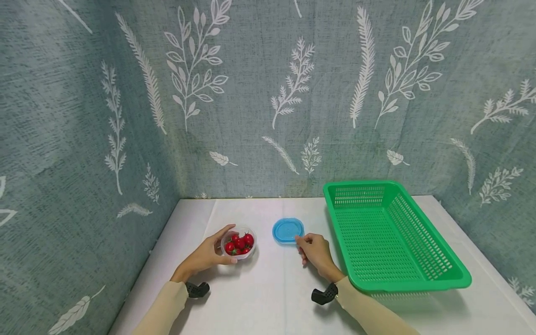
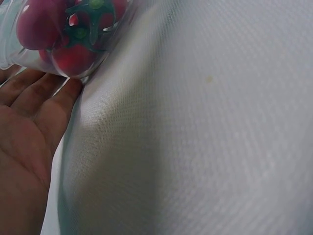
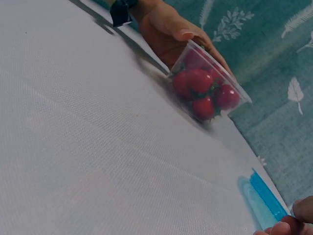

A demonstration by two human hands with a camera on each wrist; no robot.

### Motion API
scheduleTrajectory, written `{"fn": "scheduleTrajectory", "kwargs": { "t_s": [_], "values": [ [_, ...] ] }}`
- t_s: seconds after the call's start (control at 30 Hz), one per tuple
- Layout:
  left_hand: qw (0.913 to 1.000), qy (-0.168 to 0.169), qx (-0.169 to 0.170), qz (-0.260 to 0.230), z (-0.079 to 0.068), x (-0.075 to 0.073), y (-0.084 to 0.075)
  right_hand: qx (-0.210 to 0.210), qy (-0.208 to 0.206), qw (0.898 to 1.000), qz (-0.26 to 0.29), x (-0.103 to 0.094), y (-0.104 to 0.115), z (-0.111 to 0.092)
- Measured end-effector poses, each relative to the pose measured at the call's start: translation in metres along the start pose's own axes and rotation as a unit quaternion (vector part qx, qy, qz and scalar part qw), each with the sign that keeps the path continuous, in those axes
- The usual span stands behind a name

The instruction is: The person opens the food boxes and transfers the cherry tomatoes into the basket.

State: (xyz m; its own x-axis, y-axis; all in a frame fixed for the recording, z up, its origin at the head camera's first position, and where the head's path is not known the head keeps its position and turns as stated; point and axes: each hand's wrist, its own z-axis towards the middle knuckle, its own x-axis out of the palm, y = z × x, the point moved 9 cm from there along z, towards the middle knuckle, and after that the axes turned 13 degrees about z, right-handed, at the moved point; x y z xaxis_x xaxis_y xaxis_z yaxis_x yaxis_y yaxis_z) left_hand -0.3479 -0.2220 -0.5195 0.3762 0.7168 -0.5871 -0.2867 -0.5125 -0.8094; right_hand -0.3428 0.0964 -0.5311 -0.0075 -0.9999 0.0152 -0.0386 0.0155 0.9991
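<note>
A clear plastic container [image 1: 251, 251] with several red cherry tomatoes [image 1: 240, 243] in it is at the left of the white table. My left hand [image 1: 206, 255] grips it from the left, fingers around the far side and thumb at the near side. In the right wrist view the container [image 3: 230, 108] shows its tomatoes [image 3: 199, 81] through the wall. To its right, a blue oval lid [image 1: 288, 231] has its near right edge pinched between the thumb and fingers of my right hand [image 1: 317, 251]. The lid [image 3: 268, 196] stands tilted in the right wrist view.
A green perforated plastic basket [image 1: 349, 251] stands on the right of the white table [image 1: 251, 302], close beside my right forearm. Grey-green cloth [image 1: 251, 93] with white leaf prints hangs behind the table and along both sides.
</note>
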Motion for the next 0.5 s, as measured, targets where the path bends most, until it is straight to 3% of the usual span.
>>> {"fn": "scheduleTrajectory", "kwargs": {
  "t_s": [0.33, 0.5],
  "values": [
    [1.0000, -0.002, 0.000, 0.002, 0.001, 0.000, 0.000, -0.012, -0.010, 1.000, -0.019, 0.002, 0.004, 0.000],
    [1.0000, -0.002, -0.008, 0.003, 0.001, 0.000, 0.003, -0.018, 0.019, 1.000, -0.016, 0.015, 0.007, -0.001]
  ]
}}
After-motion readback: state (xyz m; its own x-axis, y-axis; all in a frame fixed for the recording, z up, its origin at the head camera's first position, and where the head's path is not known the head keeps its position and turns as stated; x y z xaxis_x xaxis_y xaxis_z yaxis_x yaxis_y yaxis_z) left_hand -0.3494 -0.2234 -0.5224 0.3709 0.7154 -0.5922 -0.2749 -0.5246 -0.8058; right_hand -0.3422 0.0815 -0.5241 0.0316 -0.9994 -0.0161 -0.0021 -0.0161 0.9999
